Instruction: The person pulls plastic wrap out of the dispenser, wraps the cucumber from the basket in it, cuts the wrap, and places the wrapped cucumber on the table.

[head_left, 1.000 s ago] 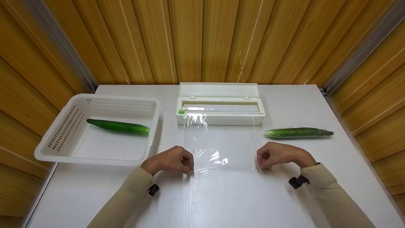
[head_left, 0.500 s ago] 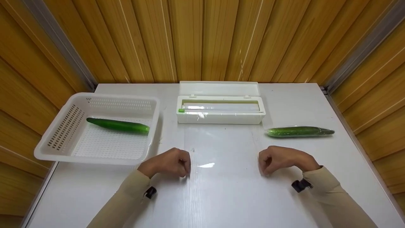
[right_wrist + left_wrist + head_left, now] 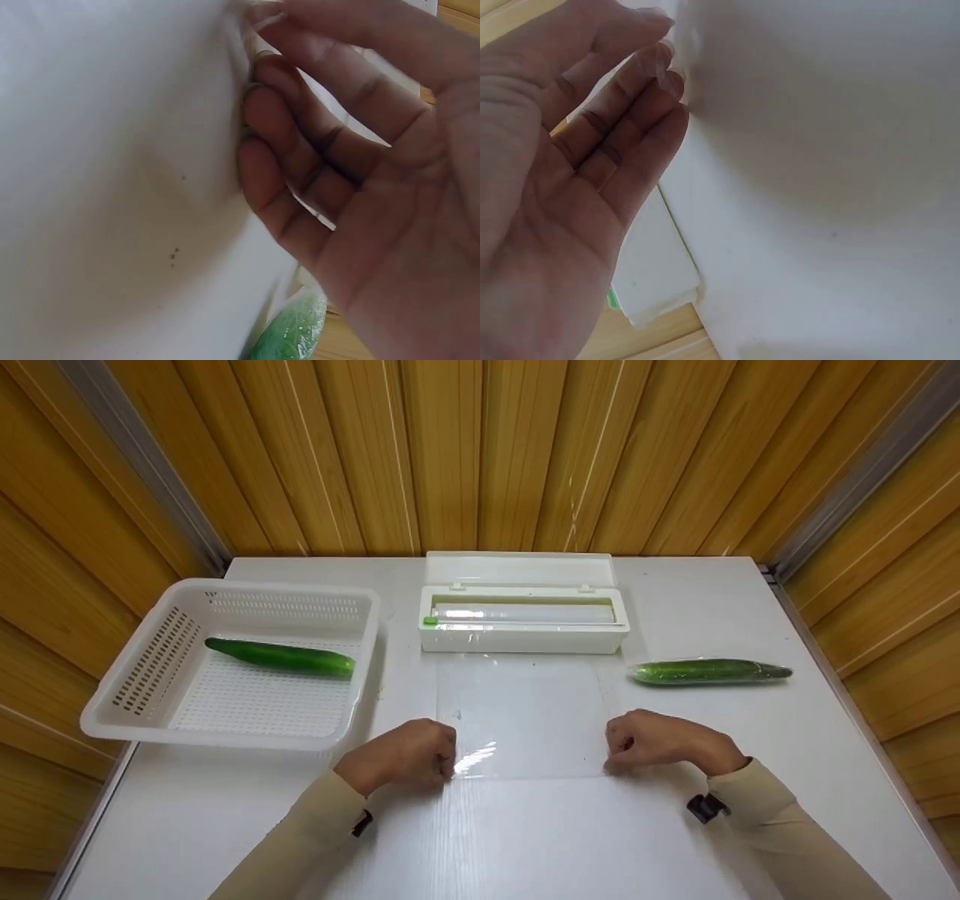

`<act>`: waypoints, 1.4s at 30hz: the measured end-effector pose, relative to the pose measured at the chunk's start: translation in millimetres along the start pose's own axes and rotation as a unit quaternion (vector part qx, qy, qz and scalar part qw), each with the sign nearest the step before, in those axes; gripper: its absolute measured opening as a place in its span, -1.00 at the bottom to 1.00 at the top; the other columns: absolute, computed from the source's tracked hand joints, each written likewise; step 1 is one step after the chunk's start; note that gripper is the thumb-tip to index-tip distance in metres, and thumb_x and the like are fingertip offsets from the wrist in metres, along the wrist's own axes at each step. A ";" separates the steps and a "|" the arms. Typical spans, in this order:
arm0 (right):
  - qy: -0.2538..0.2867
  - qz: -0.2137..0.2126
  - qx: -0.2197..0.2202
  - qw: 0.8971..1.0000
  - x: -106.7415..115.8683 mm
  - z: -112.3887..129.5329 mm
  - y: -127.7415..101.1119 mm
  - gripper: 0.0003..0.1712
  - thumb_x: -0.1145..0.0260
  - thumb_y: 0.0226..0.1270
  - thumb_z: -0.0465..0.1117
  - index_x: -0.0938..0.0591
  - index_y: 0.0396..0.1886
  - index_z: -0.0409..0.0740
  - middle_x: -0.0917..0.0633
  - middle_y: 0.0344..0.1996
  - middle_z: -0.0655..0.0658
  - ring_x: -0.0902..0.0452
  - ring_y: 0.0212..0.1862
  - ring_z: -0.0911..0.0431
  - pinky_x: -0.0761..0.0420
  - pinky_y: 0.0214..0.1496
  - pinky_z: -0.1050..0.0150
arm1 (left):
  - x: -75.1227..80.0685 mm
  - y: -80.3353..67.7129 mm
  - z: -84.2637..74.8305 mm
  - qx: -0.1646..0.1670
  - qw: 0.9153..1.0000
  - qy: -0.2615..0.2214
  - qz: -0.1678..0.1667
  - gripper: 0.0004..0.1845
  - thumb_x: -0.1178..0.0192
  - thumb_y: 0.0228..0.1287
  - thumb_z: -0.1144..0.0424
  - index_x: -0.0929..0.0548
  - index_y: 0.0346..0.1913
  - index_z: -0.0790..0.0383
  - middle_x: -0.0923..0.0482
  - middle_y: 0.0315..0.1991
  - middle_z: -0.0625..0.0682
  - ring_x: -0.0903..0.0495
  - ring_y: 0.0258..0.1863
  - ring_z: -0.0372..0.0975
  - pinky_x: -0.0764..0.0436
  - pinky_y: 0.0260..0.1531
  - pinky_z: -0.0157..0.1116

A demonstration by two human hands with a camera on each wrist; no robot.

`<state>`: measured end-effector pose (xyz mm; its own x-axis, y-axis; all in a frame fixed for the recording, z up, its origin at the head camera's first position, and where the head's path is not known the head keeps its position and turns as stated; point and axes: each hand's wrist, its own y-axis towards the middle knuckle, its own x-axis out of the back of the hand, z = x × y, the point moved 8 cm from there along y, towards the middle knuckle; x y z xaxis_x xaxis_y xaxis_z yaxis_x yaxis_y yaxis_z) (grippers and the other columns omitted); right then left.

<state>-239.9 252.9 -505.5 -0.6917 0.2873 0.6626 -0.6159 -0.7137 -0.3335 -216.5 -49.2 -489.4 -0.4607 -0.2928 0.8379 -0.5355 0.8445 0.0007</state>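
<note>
A sheet of cling film [image 3: 525, 712] runs from the roll [image 3: 525, 613] in the white dispenser box [image 3: 523, 640] toward me, lying nearly flat over the table. Its near left corner is pinched by my left hand [image 3: 405, 755]; a bit of film [image 3: 662, 71] shows at those fingertips in the left wrist view. The near right corner is in the curled fingers of my right hand [image 3: 664, 741], low over the tabletop. A film-wrapped cucumber [image 3: 709, 672] lies beyond the right hand, and its green end shows in the right wrist view.
On the left stands a white perforated basket [image 3: 364, 660] holding a bare cucumber [image 3: 281, 657]. The dispenser's lid [image 3: 519, 570] is raised at the back, and a green slider [image 3: 430, 621] sits at the left of its front edge. Wooden panels [image 3: 517, 457] wall the table [image 3: 540, 840].
The film has gone from wrinkled and catching much light to smooth and low over the table. Both hands have shifted slightly toward me, still holding its corners.
</note>
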 end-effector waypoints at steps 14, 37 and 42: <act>0.001 -0.073 0.008 0.997 -4.5 -12.2 -9.0 -0.67 -0.66 0.24 -0.14 -0.67 -0.11 0.01 -0.60 -0.41 0.17 -0.52 -0.30 0.25 -0.57 -0.20 0.32 | -0.3 2.5 4.7 -0.004 1.000 -0.007 0.011 -0.84 -0.55 0.11 0.49 -0.90 -0.39 0.14 -0.76 -0.37 -0.16 -0.61 -0.25 -0.33 -0.60 -0.12 -0.39; -0.066 -0.104 -0.027 0.992 0.6 -21.1 -10.7 0.14 -0.70 0.15 0.06 -0.33 0.66 0.00 -0.49 -0.43 0.15 -0.36 -0.38 0.29 -0.41 -0.26 0.29 | -5.2 -2.5 28.2 0.124 0.990 -0.047 -0.044 -0.46 -0.73 -0.02 0.21 -0.81 0.10 0.01 -0.53 -0.53 -0.28 -0.50 -0.41 -0.37 -0.55 -0.17 -0.25; -0.074 -0.095 -0.012 0.993 2.8 -18.3 -8.2 0.15 -0.71 0.12 0.06 -0.35 0.65 -0.06 -0.45 -0.48 0.14 -0.31 -0.40 0.29 -0.37 -0.30 0.29 | -3.9 -2.8 30.4 0.139 0.988 -0.036 -0.052 -0.39 -0.75 -0.05 0.18 -0.79 0.15 0.01 -0.51 -0.54 -0.25 -0.47 -0.41 -0.34 -0.53 -0.22 -0.25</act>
<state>-243.7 271.2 -513.2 -0.5011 0.3171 0.8052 -0.7396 -0.6401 -0.2082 -234.7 -64.1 -509.2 -0.4374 -0.4106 0.8000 -0.7515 0.6555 -0.0745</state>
